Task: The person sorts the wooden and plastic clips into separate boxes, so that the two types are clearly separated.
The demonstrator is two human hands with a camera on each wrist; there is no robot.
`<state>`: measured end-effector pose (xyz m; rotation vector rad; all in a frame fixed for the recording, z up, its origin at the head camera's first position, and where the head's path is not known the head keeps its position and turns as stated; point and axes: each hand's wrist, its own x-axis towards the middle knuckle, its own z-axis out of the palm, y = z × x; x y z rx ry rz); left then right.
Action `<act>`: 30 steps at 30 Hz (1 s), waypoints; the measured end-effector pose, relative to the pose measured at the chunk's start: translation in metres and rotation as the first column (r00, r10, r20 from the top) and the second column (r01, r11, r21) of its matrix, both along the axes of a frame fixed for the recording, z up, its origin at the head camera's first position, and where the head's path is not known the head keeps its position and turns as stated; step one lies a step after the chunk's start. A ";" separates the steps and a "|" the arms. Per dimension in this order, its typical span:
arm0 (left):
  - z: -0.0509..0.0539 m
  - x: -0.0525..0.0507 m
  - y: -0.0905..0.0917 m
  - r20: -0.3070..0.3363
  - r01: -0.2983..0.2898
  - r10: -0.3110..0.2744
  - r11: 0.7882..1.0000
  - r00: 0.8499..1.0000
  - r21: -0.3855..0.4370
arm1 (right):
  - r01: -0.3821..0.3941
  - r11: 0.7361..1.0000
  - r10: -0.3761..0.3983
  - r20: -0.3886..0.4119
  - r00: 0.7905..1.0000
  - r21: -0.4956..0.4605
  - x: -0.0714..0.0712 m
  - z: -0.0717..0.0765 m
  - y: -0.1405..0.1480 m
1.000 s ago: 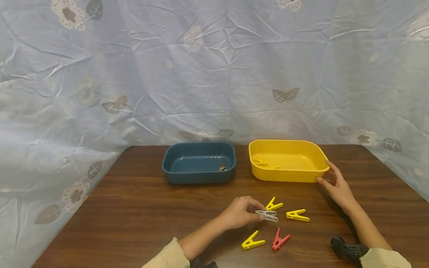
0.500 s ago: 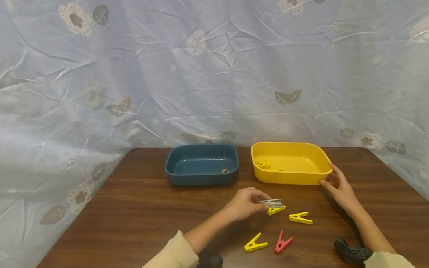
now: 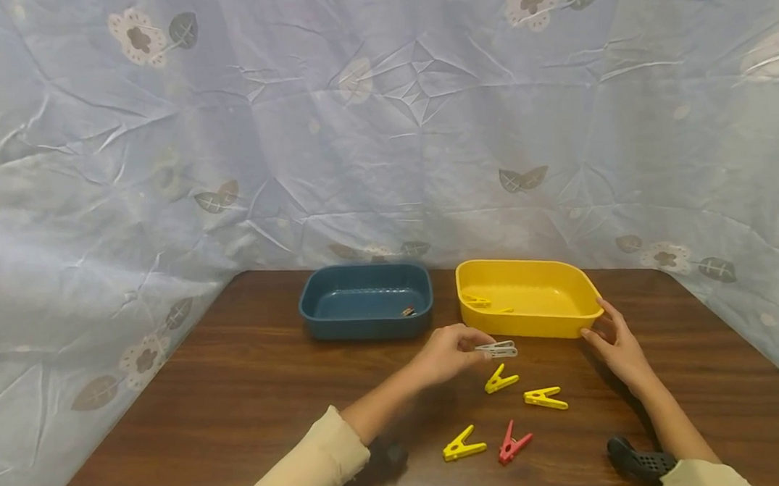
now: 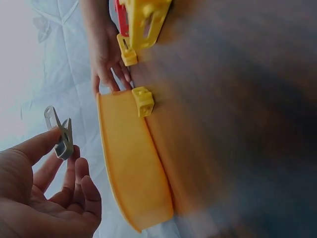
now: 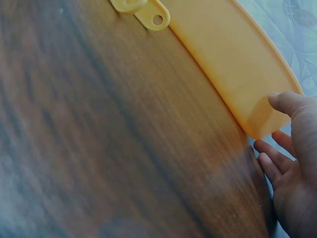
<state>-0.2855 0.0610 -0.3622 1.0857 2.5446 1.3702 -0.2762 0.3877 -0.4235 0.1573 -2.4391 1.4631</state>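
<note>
My left hand [image 3: 448,353] pinches a grey clothespin [image 3: 500,349] between thumb and fingers, raised over the table in front of the yellow basket [image 3: 530,325]. The left wrist view shows the grey clothespin [image 4: 60,136] at the fingertips of the left hand [image 4: 54,193]. At the basket's right front corner, my right hand [image 3: 622,349] touches the wall, with the thumb [image 5: 285,103] against it in the right wrist view. Two yellow clothespins [image 3: 501,379] [image 3: 546,398] lie just in front; another yellow one [image 3: 463,444] and a red one [image 3: 515,442] lie nearer.
A blue basket [image 3: 367,328] stands left of the yellow one, with a small item [image 3: 408,311] inside. Yellow clothespins [image 3: 477,301] lie in the yellow basket. Black straps or devices show by both wrists. A patterned cloth [image 3: 384,127] hangs behind the wooden table [image 3: 252,394].
My left hand has lifted the grey clothespin off the yellow clothespin area and moved it forward towards the yellow basket. My right hand stays at the basket's corner.
</note>
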 end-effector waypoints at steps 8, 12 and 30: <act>0.013 -0.011 0.006 -0.004 -0.007 0.007 1.000 1.000 -0.016 | -0.012 1.000 0.012 -0.024 1.000 0.003 -0.003 -0.001 0.002; 0.019 -0.014 0.009 0.002 -0.019 0.019 1.000 1.000 -0.011 | -0.020 1.000 0.020 -0.024 1.000 -0.007 -0.003 0.000 0.001; 0.012 -0.053 0.034 -0.150 -0.147 0.134 0.986 0.980 -0.077 | 0.001 1.000 -0.001 -0.001 1.000 0.005 -0.002 -0.001 0.002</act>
